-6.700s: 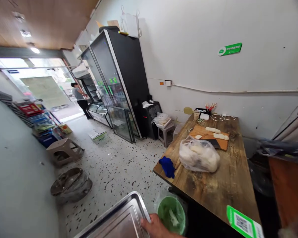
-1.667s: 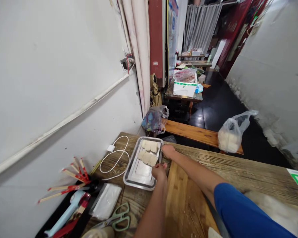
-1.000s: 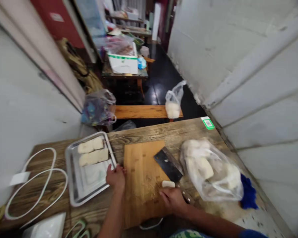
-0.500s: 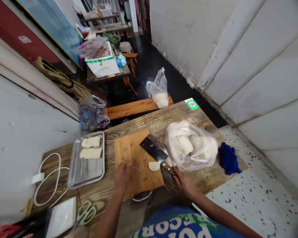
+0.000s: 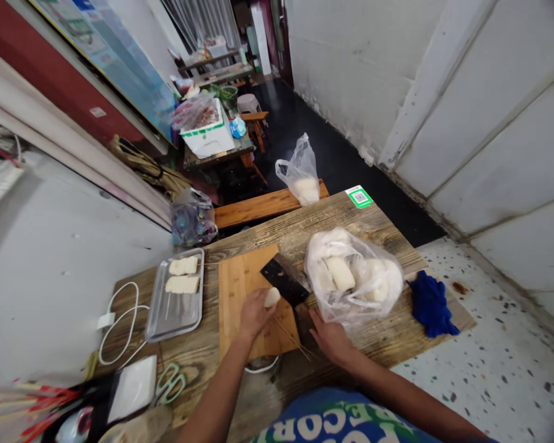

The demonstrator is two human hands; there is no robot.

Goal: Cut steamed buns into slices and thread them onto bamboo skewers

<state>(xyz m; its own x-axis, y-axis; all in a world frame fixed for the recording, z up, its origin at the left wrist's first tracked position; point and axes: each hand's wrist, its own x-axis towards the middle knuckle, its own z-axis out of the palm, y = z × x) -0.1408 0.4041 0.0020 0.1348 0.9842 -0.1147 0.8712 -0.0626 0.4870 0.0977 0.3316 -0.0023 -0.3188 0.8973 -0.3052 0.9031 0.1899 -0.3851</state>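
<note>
My left hand [image 5: 255, 312] is closed on a pale slice of what looks like steamed bun [image 5: 272, 298], held above the cutting board [image 5: 240, 277]. Thin bamboo skewers [image 5: 292, 335] lie at the board's lower right, just below that hand. A dark-bladed cleaver [image 5: 284, 278] rests across the board's right side. My right hand [image 5: 333, 339] is beside the cleaver's handle end, fingers stretched out and apart, with nothing seen in them. Close to it stands a clear plastic bag [image 5: 321, 261] with several pale bun-like pieces [image 5: 340, 274] inside.
On the left, a metal tray [image 5: 175, 320] carries two skewered slices [image 5: 183, 284]. A white cable [image 5: 132, 323], green-handled scissors [image 5: 170, 384] and a white box [image 5: 133, 387] lie nearby. A blue cloth [image 5: 431, 304] is at the table's right edge. Another bag [image 5: 305, 184] sits on the bench [image 5: 253, 206].
My left hand has moved right and up and picked the pale slice off the board. My right hand has shifted slightly left and down by the cleaver handle. The view has tilted a little.
</note>
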